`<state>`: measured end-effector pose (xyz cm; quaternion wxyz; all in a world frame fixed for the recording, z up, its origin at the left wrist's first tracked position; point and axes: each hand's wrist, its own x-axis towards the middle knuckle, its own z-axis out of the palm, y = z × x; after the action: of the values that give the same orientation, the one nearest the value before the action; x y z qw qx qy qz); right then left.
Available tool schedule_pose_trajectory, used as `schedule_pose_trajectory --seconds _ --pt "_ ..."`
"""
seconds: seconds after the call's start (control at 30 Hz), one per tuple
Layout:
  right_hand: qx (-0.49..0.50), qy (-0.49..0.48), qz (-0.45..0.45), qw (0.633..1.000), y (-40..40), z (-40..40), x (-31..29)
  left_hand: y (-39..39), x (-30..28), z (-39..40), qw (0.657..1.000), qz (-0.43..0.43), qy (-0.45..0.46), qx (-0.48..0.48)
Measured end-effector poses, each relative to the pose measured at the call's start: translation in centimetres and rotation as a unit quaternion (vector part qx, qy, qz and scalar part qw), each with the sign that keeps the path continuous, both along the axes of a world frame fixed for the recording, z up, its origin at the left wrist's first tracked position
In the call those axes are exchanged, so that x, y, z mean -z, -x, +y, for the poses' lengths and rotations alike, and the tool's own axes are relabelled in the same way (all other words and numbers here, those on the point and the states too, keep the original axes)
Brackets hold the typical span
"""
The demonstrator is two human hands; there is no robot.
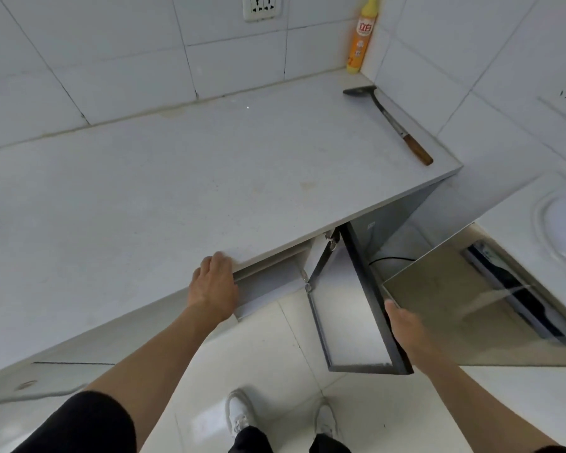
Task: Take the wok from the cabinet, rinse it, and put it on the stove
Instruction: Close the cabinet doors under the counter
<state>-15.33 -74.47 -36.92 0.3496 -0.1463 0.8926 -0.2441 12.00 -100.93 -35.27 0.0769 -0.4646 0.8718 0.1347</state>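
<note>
While the left hand (213,287) lies over the front edge of the pale worktop (164,178), its fingers (221,258) bend down over the lip just beside the top rail of a closed cabinet door (268,282); whether they grip the edge or only rest there I cannot tell. To its right the right hand (406,328) is against the dark outer edge of the open cabinet door (350,308), which swings out towards the person. Only the thumb side of that hand shows, the fingers are hidden behind the door edge, so how far they are curled cannot be told. No wok shows; the cabinet inside is hidden beneath the worktop. At the far right corner of the worktop a spatula (392,122) with a wooden handle lies beside the tiled wall, and a yellow bottle (361,37) stands upright in the corner behind it. White shoes (241,416) stand on the tiled floor (275,348) below
</note>
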Motion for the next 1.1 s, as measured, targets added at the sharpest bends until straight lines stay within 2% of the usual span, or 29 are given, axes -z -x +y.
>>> schedule_pose_trajectory --seconds 0.07,0.13,0.2,0.43,0.73,1.1 --pt "0.042 0.026 -0.052 0.997 -1.1 -0.5 0.1 -0.9 0.4 -1.1 1.000 0.015 0.001 0.010" --pt "0.103 0.048 -0.173 0.978 -2.5 -1.2 -0.2 -1.5 0.6 -1.8 0.999 0.014 0.009 0.036" --pt "0.143 0.068 -0.249 0.955 -3.8 -2.0 -0.2 -1.8 0.5 -2.3 0.998 0.002 0.009 0.057" --pt "0.247 0.153 -0.360 0.887 -8.7 -7.1 1.3 -3.1 -0.2 -3.9 0.995 0.006 -0.016 0.097" --pt "0.359 0.272 -0.418 0.789 -14.5 -15.9 2.0 -6.1 -0.1 -4.7 0.996 0.009 -0.021 0.087" --pt "0.370 0.299 -0.457 0.751 -15.8 -21.4 1.7 -6.3 -0.9 -4.6 0.995 0.029 -0.053 0.080"
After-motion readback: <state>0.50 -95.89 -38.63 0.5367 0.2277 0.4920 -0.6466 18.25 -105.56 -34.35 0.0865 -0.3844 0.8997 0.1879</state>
